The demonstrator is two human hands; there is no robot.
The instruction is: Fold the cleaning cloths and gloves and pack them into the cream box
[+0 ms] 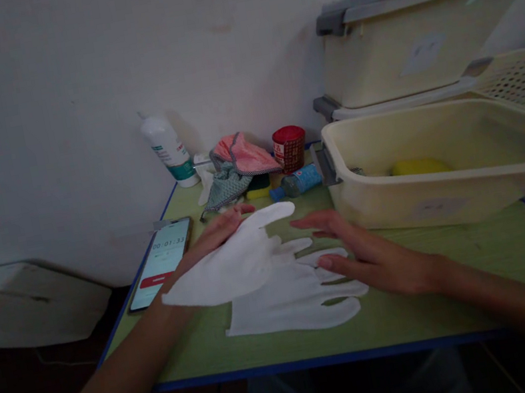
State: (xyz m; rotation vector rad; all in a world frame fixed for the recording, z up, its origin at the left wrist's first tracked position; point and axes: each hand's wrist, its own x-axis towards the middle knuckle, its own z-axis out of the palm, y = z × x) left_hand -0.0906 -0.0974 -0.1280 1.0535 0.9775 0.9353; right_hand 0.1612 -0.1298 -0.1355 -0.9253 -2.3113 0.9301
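Observation:
Two white gloves lie partly over each other at the middle of the table. The upper glove (229,267) is tilted, its cuff across my left forearm. Along its far edge is my left hand (221,227), closed on the glove; part of the hand, thumb included, is hidden behind the fabric. Underneath, the lower glove (282,308) rests flat on the green tabletop, fingers pointing right. My right hand (361,250) hovers at those glove fingertips, its thumb and fingers apart with nothing between them. Whether the thumb touches the glove I cannot tell.
A phone (162,261) showing a timer lies at the left edge. Behind are a white bottle (167,149), pink and grey cloths (240,160), a red tub (290,147) and a small blue-labelled bottle (303,179). A cream bin (405,198) and a lidded box (399,50) occupy the right.

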